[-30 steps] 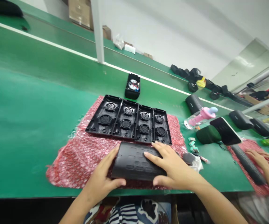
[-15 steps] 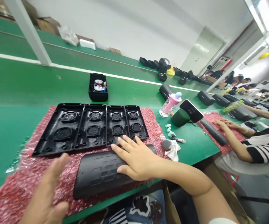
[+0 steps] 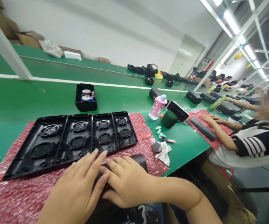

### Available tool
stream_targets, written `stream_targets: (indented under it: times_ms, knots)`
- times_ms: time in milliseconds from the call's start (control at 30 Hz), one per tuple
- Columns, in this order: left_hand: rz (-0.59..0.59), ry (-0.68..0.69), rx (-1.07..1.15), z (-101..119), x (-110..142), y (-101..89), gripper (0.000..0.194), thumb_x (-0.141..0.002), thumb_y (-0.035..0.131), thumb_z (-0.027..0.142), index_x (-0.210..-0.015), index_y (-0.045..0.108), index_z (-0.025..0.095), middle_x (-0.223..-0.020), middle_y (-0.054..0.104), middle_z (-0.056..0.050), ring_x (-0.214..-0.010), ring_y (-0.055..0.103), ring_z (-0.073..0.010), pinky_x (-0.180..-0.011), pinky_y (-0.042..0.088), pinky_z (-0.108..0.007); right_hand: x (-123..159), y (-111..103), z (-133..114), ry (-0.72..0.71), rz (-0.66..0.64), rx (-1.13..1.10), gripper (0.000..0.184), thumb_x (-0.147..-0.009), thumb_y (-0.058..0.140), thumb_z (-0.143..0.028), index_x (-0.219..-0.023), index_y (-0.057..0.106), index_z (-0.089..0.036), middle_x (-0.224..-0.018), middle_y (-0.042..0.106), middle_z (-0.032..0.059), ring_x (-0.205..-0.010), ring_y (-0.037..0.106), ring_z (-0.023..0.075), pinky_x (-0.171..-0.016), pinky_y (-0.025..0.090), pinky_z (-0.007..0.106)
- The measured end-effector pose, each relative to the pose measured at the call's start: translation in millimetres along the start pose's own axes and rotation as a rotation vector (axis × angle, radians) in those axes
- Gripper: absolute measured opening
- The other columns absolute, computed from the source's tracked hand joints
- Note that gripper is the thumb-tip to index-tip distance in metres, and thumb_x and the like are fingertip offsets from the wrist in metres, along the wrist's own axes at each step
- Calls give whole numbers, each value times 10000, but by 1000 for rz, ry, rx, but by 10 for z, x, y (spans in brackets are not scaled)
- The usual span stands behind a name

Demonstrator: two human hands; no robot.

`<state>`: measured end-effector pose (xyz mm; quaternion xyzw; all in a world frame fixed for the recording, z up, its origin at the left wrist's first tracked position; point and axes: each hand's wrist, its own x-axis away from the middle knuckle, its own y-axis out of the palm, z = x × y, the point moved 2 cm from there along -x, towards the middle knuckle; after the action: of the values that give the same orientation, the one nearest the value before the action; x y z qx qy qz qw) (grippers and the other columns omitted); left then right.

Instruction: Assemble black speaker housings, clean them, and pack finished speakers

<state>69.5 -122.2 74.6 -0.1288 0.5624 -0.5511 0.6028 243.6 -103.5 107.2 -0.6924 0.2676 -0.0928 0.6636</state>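
Note:
In the head view a black curved speaker shell [image 3: 140,161] lies face down near the table's front edge, mostly hidden under my hands. My right hand [image 3: 129,182] rests flat on it, fingers stretched out. My left hand [image 3: 78,183] is laid over its left part, fingers extended and thumb apart; whether the palm touches the shell is hidden. Just beyond, several black speaker housings [image 3: 69,152] stand side by side, inner sides up, with round grilles showing. All of these are on red bubble wrap [image 3: 27,199].
Behind the housings stands an open black case with wires [image 3: 86,98]. To the right are a pink-lidded bottle [image 3: 158,107], a phone [image 3: 177,111], a dark green cylinder [image 3: 169,119], a white cloth [image 3: 164,154] and a marker [image 3: 169,141]. A co-worker [image 3: 253,137] sits at the right.
My left hand has come in from the lower left to beside my right hand over the shell. The view has turned somewhat to the right. My right hand still lies on the shell.

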Motion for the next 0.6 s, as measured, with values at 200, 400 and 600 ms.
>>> stream_targets:
  times_ms: [200,400,600]
  knots:
    - [28,-199,-40,-11,582,-253,728,-836,617,484,-1496,339,353,-1434,515,-59,-1283,478,-335,-1197,214,-511,509,-227,259,274,-99,-361,767,-799,722,-590,-1414,509,-185,-1435,530,149,-1323,496,308,-1117,409,462]
    - [71,-876,631,-106,972,-152,1044,-656,682,755,-1511,255,333,-1545,387,-115,-1442,295,-436,-1184,177,-684,1064,281,428,582,34,-793,990,-695,751,-692,-1484,367,-234,-1546,351,192,-1448,352,357,-1155,353,518]
    - [168,-674,628,-27,1033,-168,898,-662,744,691,-1425,343,438,-1550,378,-54,-1434,324,-434,-1171,194,-704,1122,446,366,300,389,-762,723,-798,691,-599,-1394,385,-328,-1564,249,136,-1465,296,390,-1127,362,551]
